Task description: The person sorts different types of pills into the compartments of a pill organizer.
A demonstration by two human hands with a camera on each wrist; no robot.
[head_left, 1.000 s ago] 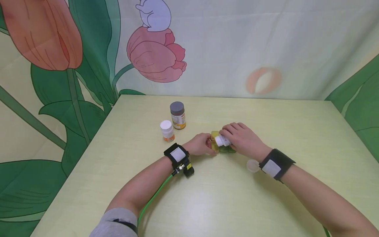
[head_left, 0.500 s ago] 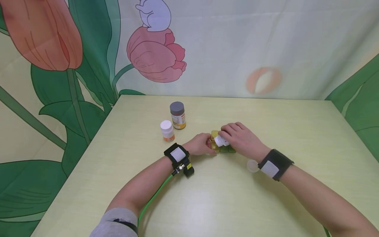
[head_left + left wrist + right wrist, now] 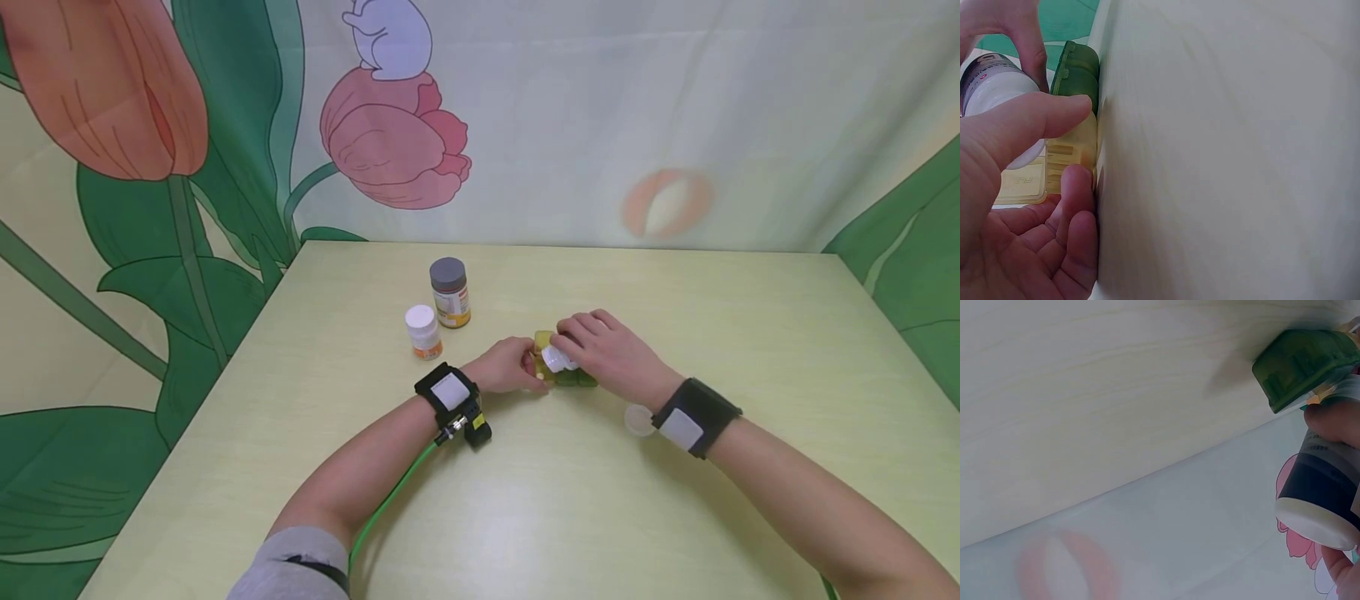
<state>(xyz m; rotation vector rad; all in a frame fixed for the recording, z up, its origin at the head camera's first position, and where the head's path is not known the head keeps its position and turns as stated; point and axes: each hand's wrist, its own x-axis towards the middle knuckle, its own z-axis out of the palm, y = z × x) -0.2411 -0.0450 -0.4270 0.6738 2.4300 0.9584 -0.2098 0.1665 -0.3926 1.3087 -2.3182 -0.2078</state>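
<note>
In the head view my left hand (image 3: pixel 504 365) pinches the left end of a yellow and green pill organizer (image 3: pixel 543 340) on the table. The left wrist view shows my thumb and curled fingers at its yellow end, where a yellow lid (image 3: pixel 1022 187) stands open. Over the organizer my right hand (image 3: pixel 617 357) grips a white pill bottle (image 3: pixel 557 359), tipped with its uncapped mouth toward the yellow part. In the right wrist view the bottle's dark blue band (image 3: pixel 1319 481) and white base show, beside the green compartments (image 3: pixel 1304 365). The compartments' insides are mostly hidden.
A small white-capped bottle (image 3: pixel 423 332) and a taller grey-capped bottle (image 3: pixel 451 292) stand on the table (image 3: pixel 540 517), left of the hands. A pale translucent round cap (image 3: pixel 639 420) lies beside my right wrist. A printed curtain (image 3: pixel 555 125) hangs behind the table.
My right hand has shifted slightly left with the pill bottle, moving it a little farther over the organizer. The left hand and the organizer stay put.
</note>
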